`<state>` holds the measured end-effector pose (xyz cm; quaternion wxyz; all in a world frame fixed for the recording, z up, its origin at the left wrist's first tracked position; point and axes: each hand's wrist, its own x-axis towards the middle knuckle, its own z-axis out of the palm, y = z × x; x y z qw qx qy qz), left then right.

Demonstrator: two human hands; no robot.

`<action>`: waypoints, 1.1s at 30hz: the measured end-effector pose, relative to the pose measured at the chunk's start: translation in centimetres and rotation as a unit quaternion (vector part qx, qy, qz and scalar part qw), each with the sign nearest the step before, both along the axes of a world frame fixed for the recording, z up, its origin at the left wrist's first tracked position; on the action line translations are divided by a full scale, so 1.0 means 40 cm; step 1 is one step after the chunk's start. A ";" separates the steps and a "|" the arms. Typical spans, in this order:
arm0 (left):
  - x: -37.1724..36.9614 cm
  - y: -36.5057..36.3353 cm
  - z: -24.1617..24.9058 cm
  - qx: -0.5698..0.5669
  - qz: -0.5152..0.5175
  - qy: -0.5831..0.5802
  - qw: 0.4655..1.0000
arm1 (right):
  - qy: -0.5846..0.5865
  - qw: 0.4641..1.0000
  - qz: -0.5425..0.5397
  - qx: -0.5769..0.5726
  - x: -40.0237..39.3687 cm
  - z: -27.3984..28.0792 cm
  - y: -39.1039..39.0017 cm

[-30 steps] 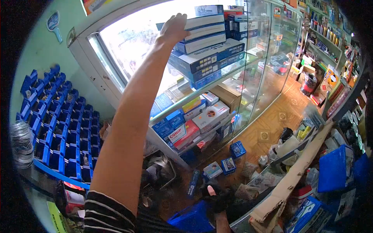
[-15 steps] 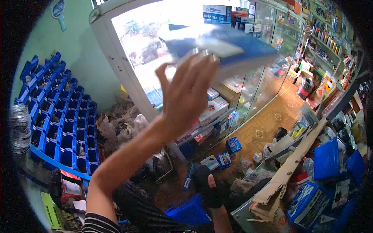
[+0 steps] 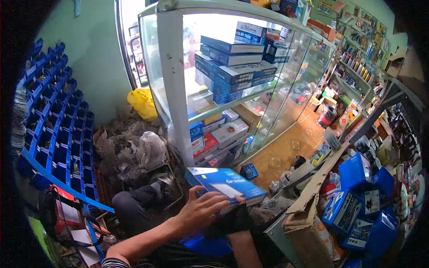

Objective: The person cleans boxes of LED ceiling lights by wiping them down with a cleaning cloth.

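A flat blue box (image 3: 228, 182) with a white panel on its lid is held low in front of the glass cabinet. My left hand (image 3: 203, 207) lies across the near left part of the box, thumb raised at its edge and fingers over the lid. My right hand (image 3: 232, 219), in a dark glove, is at the near right side of the box, thumb at its edge; most of its fingers are hidden behind my left hand. Beyond, blue boxes (image 3: 237, 73) are stacked on the cabinet's upper shelf. Below them lie red and white boxes (image 3: 230, 131).
Blue bins (image 3: 53, 125) fill the left wall side. A yellow bag (image 3: 143, 104) and crumpled plastic (image 3: 152, 149) lie by the cabinet. On the right are torn cardboard (image 3: 308, 196) and blue packages (image 3: 342, 210). A small blue box (image 3: 249, 171) sits on the floor.
The blue box has come down from the cabinet's upper shelf height, with my left hand, to my right hand. The view has turned, showing more of the cabinet and the yellow bag.
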<state>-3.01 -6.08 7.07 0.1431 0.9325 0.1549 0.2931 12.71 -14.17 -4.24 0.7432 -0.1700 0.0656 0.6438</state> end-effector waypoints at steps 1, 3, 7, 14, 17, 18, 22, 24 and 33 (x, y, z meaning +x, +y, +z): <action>-0.030 0.015 0.021 -0.056 0.007 -0.024 0.998 | -0.043 0.999 0.006 -0.025 0.004 -0.058 -0.003; -0.060 0.028 0.066 -0.360 0.017 -0.206 0.910 | -0.067 0.996 0.018 -0.052 -0.019 -0.066 -0.019; -0.198 0.229 -0.021 -0.551 0.178 -0.280 0.765 | -0.185 0.977 0.098 -0.052 0.008 0.008 -0.048; -0.179 0.158 -0.336 -0.815 -0.074 -0.509 0.268 | -0.433 0.878 0.203 0.002 0.053 0.173 -0.055; -0.085 0.029 -0.335 -0.728 -0.079 -0.631 0.256 | -0.474 0.856 0.205 0.011 0.024 0.204 -0.040; -0.069 0.014 -0.319 -0.712 -0.079 -0.647 0.260 | -0.486 0.851 0.200 0.011 0.019 0.216 -0.035; -0.062 0.077 -0.257 -0.688 -0.075 -0.662 0.288 | -0.538 0.830 0.149 -0.011 -0.001 0.273 -0.023; -0.087 0.120 -0.234 -0.683 -0.076 -0.664 0.296 | -0.586 0.803 0.098 -0.047 0.010 0.316 -0.013; -0.072 0.040 -0.173 -0.639 -0.120 -0.722 0.237 | -0.781 0.615 0.025 -0.105 -0.035 0.317 0.138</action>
